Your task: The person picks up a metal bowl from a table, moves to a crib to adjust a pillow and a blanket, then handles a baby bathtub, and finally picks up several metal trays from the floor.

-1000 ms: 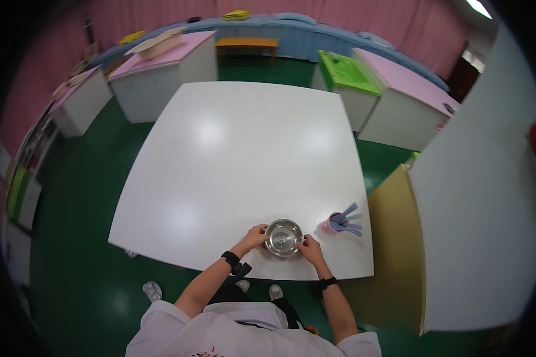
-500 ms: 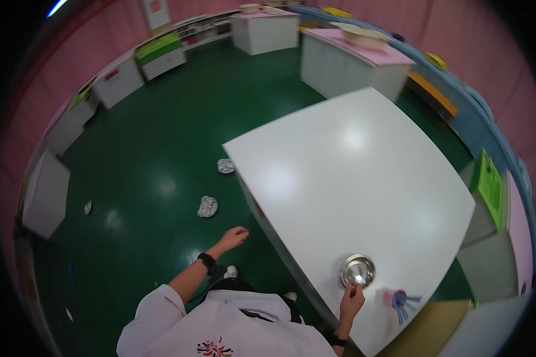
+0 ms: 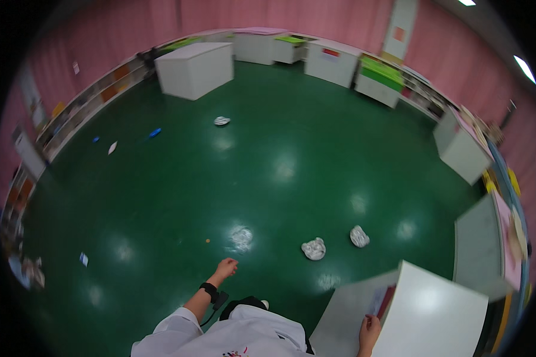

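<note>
Green floor (image 3: 178, 196), head view: filling most of the frame, the camera now turning leftward from the white desk (image 3: 439, 309), whose near part is showing at lower right.

Left hand (image 3: 226, 268): hanging over the floor, fingers curling loosely, nothing visible in it; whether the fingertips are meeting cannot be told.

Right hand (image 3: 370, 329): overlapping the desk's edge, fingers bending inward; contact, and anything being pinched, cannot be told.

Steel bowl and pink cup of spoons: no longer showing, having dropped out of frame with the turn; present place not confirmable. Handling of the bowl is apparently pausing, attention seemingly shifting floorward.

Silvery bear-shaped piece (image 3: 313, 249), one: lying on the floor left of the desk, apart from both hands. Second silvery piece (image 3: 359, 236): lying just beside it, rightward.

Black wristband (image 3: 208, 290), one: encircling the left wrist.
</note>
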{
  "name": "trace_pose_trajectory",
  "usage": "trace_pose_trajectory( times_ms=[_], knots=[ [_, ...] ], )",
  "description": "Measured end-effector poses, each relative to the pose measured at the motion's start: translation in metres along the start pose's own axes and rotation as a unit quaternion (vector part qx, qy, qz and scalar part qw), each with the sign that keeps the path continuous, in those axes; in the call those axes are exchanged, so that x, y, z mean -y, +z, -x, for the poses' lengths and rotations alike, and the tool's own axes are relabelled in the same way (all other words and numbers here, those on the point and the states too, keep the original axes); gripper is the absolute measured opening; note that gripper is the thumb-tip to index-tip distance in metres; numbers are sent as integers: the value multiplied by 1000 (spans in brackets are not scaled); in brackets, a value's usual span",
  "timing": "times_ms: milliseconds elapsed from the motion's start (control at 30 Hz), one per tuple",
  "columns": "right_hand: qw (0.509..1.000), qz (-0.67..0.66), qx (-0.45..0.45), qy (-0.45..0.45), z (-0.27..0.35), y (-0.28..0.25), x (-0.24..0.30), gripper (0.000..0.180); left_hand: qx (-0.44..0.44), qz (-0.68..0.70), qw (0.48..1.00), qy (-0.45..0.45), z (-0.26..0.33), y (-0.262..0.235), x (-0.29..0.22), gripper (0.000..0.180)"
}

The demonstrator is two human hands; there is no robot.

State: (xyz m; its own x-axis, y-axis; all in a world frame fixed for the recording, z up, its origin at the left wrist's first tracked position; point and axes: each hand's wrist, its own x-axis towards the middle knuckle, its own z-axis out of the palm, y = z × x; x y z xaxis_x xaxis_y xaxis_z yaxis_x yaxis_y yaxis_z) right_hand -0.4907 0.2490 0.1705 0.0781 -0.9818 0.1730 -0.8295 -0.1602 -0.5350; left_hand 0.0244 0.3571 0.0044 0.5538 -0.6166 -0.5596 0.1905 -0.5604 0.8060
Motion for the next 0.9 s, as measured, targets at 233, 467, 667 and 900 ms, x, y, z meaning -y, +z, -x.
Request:
trace_pose_trajectory(
  times_ms=[233, 467, 667, 900],
  knots=[
    [977, 75, 191, -51, -126, 80, 19, 32, -45, 46, 998, -22, -80, -13, 8, 30],
    [957, 71, 282, -20, -293, 204, 31, 30, -30, 37, 996, -73, -164, -22, -33, 32],
    [950, -18, 221, -222, -456, 334, 128, 17, -218, -34, 954, -201, -189, -69, 32, 36],
    [875, -72, 284, -386, -558, 433, 339, 13, -198, -133, 946, -219, -292, -155, 7, 17]
  ],
)
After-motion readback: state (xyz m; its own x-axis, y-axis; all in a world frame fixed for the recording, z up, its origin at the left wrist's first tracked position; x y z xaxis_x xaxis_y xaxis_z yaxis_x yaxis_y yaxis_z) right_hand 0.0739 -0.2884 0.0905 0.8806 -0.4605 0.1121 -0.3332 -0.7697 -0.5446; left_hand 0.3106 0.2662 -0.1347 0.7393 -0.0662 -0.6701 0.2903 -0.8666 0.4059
